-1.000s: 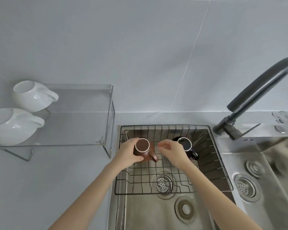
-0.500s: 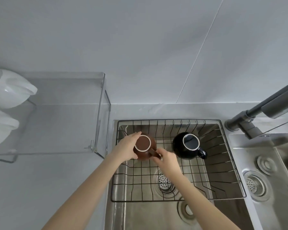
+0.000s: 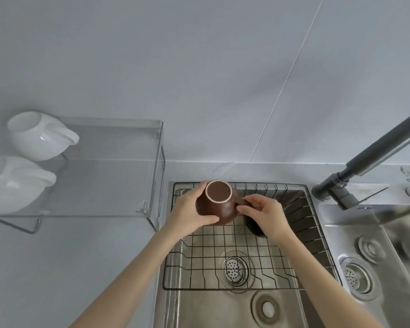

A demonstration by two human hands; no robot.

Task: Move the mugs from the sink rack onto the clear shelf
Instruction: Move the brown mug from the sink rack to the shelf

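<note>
A brown mug [image 3: 217, 204] with a pale rim is held up above the wire sink rack [image 3: 301, 223], near its back left corner. My left hand [image 3: 189, 211] wraps around the mug's left side. My right hand [image 3: 262, 214] pinches its handle on the right. A black mug [image 3: 253, 227] stands in the rack, mostly hidden under my right hand. The clear shelf [image 3: 109, 176] stands on the counter to the left of the sink.
Two white jug-shaped mugs [image 3: 39, 136] [image 3: 12, 181] sit on the shelf's left end. A dark grey faucet [image 3: 374, 157] arches over the right of the sink. A second basin [image 3: 374, 256] lies to the right. The wall is close behind.
The brown mug has risen off the rack, held by both hands. My right hand now covers most of the black mug. The view shifted back to the left.
</note>
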